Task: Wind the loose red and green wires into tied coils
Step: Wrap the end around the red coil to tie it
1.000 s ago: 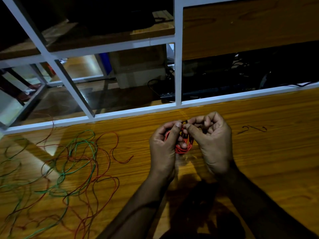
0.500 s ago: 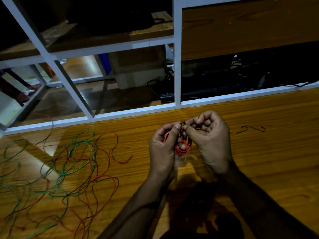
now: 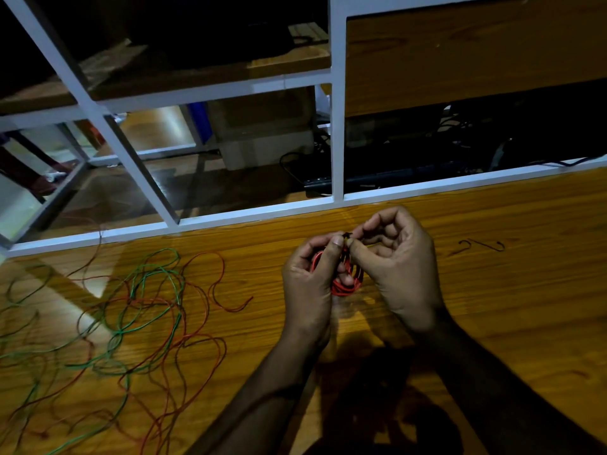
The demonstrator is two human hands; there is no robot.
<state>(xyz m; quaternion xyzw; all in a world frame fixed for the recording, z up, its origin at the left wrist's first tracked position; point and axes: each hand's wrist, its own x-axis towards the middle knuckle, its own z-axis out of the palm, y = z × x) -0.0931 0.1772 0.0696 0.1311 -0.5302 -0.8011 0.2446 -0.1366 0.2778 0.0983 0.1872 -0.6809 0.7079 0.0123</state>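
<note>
The wooden table [image 3: 492,323] carries everything here. Well to the left of both hands lies the loose tangle of red and green wires [image 3: 131,323], spread flat in wide loops. I judge these wires to be light, thin and springy: they will slide on the smooth wood and a coil will open again if it is let go, so it is best to take one free end and to keep the finished turns pinched together.

Between the two hands, held above the table, is a small red coil [image 3: 341,285]. The left hand [image 3: 308,284] grips it with curled fingers, the thumb lying over the turns. The right hand [image 3: 400,267] is also curled, and its thumb and forefinger pinch a short dark tie [image 3: 346,236] at the top of the coil, touching the left fingertips. To the right of the right hand two more dark ties [image 3: 479,246] lie on the wood.

Compared with one second ago almost nothing has moved: both hands keep the same grip, only slightly turned, which suggests twisting of the tie.
</note>
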